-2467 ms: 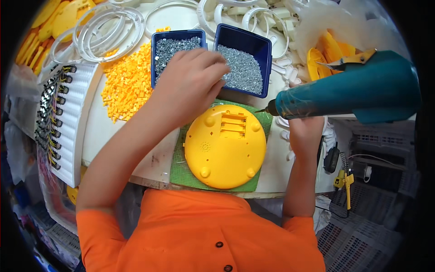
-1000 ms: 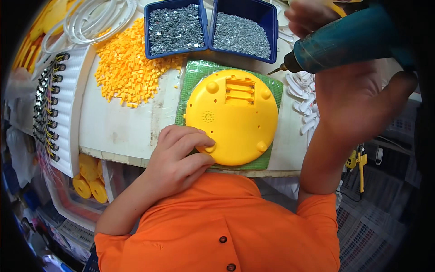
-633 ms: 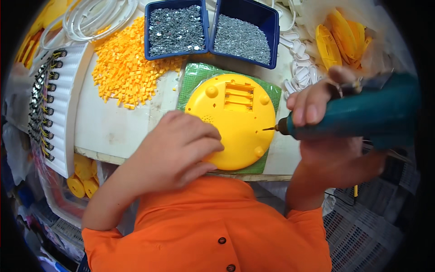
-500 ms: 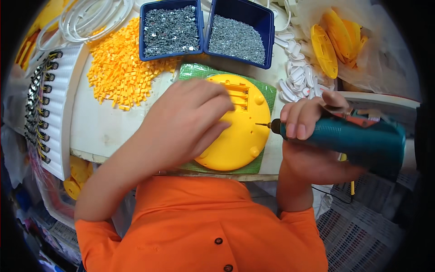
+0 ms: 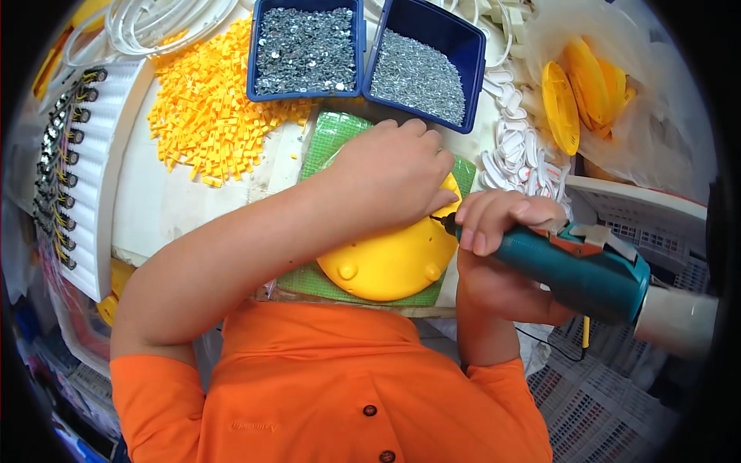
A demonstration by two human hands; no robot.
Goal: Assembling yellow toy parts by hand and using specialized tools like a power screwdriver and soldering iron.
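A round yellow plastic casing (image 5: pixel 386 266) with small knobs lies on a green mat (image 5: pixel 340 131) in front of me. My left hand (image 5: pixel 397 174) reaches across its far part, fingers curled over the far side and thumb on the upper surface, hiding much of it. In my right hand (image 5: pixel 505 247) is a teal electric screwdriver (image 5: pixel 579 270), held almost level and slanting down to the right. Its dark bit points left at the casing, close to my left thumb. Whether the bit sits in a hole cannot be made out.
Behind the mat stand two blue bins, one of washer-like metal pieces (image 5: pixel 305 54) and one of screws (image 5: pixel 417 77). Small yellow parts (image 5: pixel 212 108) are heaped left, beside a white foam rack (image 5: pixel 108 177) of wired pieces. White parts (image 5: pixel 521 147) and bagged yellow covers (image 5: pixel 590 85) lie right.
My left hand has moved right and away from me, over the casing's far side. The casing has turned and its battery recess is now covered. The screwdriver has shifted left, its rear lower.
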